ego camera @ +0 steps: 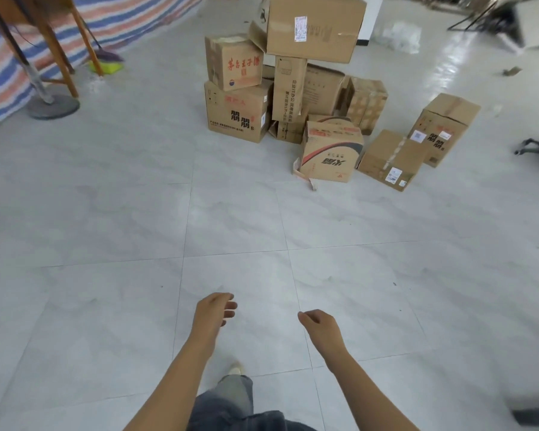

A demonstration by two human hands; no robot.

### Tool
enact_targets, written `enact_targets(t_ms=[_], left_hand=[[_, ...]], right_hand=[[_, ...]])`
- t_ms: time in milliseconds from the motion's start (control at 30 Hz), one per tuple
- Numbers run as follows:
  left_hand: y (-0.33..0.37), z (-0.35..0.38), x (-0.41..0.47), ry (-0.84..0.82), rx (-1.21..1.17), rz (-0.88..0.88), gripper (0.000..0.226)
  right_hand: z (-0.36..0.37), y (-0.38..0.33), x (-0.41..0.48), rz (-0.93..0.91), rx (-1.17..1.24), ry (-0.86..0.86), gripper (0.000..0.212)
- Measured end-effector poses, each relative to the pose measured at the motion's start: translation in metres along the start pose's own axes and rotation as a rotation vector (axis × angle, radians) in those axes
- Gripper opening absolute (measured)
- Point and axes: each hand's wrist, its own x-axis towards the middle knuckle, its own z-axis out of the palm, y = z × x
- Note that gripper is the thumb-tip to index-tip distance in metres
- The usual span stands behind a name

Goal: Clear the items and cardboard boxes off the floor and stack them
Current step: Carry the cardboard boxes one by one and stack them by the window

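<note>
- Left hand (213, 309): held out over the tiled floor (231, 228), fingers loosely curled, nothing gripped.
- Right hand (319, 326): empty, fingers relaxed.
- Cardboard boxes (235, 110): piled well ahead of both hands; some are stacked, others lie loose at the right.
- Red-printed box (330, 154): nearest; judged stiff and probably light; a loose strip trails at its base; best taken by opposite side walls, low down.
- Taped box (386, 160): lies just beside it; weight cannot be told.
</note>
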Motion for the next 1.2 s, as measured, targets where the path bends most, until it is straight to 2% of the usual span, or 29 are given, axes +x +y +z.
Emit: enact_targets(t_ms=[167,367,533,667,833,933,1200], left_hand=[[0.070,0.014,0.064,-0.057,-0.010,0.015,0.017],[0.082,0.061,0.106,-0.270,0.171,-0.111,0.011],[0.130,0.103,0.159,-0.259,0.212,-0.067,0.013],[0.168,0.141,0.203,-0.210,0.212,-0.030,0.013],[0.224,0.207,0.255,-0.117,0.155,-0.001,0.014],[0.251,0.256,0.275,-0.132,0.162,0.030,0.015],[0.295,0.358,0.333,-0.192,0.230,-0.023,0.016]], right_hand=[[0.002,-0.060,0.042,0.004,0.028,0.080,0.012],[-0.006,-0.060,0.074,0.162,0.031,0.144,0.013],[-0.031,-0.081,0.136,0.188,0.072,0.169,0.027],[-0.061,-0.118,0.210,0.107,0.079,0.125,0.013],[-0.141,-0.176,0.306,-0.017,0.112,0.184,0.021],[-0.186,-0.195,0.350,-0.052,0.165,0.210,0.025],[-0.244,-0.179,0.424,0.089,0.214,0.171,0.036]])
